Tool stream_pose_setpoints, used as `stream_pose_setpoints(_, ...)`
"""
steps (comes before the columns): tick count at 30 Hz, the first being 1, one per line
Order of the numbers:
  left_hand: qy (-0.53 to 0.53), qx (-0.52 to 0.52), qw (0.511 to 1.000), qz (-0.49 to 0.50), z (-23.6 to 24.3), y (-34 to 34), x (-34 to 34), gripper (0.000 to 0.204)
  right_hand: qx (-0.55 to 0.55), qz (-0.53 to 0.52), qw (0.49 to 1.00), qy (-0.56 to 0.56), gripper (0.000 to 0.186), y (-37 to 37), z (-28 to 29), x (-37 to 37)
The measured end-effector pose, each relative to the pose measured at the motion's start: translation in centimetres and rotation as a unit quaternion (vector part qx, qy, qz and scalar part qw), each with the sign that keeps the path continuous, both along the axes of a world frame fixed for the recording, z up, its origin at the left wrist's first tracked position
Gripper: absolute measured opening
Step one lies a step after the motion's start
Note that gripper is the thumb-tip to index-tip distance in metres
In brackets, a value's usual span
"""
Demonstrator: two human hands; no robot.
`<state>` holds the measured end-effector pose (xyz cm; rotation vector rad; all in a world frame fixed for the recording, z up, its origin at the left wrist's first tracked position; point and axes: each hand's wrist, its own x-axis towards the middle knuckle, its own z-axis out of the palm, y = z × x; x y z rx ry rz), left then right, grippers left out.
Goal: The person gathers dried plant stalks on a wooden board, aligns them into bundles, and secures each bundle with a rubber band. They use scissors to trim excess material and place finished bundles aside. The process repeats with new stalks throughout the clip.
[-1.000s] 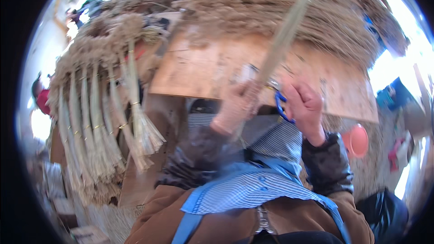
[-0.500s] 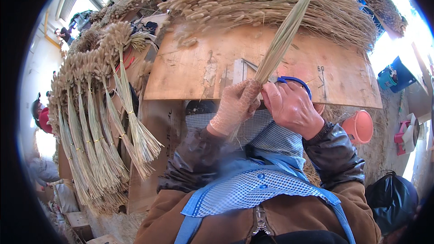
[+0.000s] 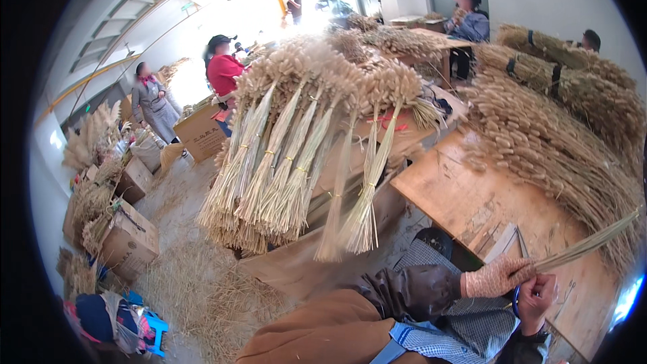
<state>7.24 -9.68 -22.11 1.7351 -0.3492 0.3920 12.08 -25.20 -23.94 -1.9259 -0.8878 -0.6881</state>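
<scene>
My left hand [image 3: 495,278], in a pale patterned glove, is closed around a bundle of dried grass stalks [image 3: 588,243]. The stalks stretch out to the right over the wooden table, and their far end runs toward the picture's rim. Just below, my bare right hand [image 3: 539,300] is closed close to the stalks' lower part. A blue loop handle [image 3: 516,302], which looks like that of scissors, shows at this hand; the blades are hidden.
Tied bunches of fluffy grass heads [image 3: 290,155] lie on a stand to the left. Loose grass [image 3: 539,141] is heaped across the wooden table [image 3: 458,185]. Cardboard boxes [image 3: 130,243] and straw litter the floor at left. Several people are farther back, one in red [image 3: 224,73].
My view has swung to the left, bringing the room and the tied bunches into the middle. Both hands now appear at the lower right, still holding the stalks and the blue-handled tool.
</scene>
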Motion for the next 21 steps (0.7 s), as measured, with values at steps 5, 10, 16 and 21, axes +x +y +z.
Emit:
stream_pose_setpoints(5,-0.091,0.021,0.996,0.012,1.0,-1.0,-0.3,0.026,0.323,0.171,0.875,0.318,0.014,0.3,-0.7,-0.4)
stream_pose_setpoints(10,-0.112,0.107,0.988,-0.006,1.8,-0.6,-0.2,0.028,0.417,0.188,0.754,0.471,0.018,0.2,0.5,-1.2)
stream_pose_setpoints(16,-0.196,0.336,0.921,0.002,1.2,1.5,0.3,0.05,0.526,0.124,0.602,0.588,0.035,0.2,1.0,-3.4)
stream_pose_setpoints(21,-0.159,0.295,0.942,0.015,-1.2,1.4,0.4,0.04,0.442,0.163,0.571,0.672,0.028,0.1,2.3,-3.1)
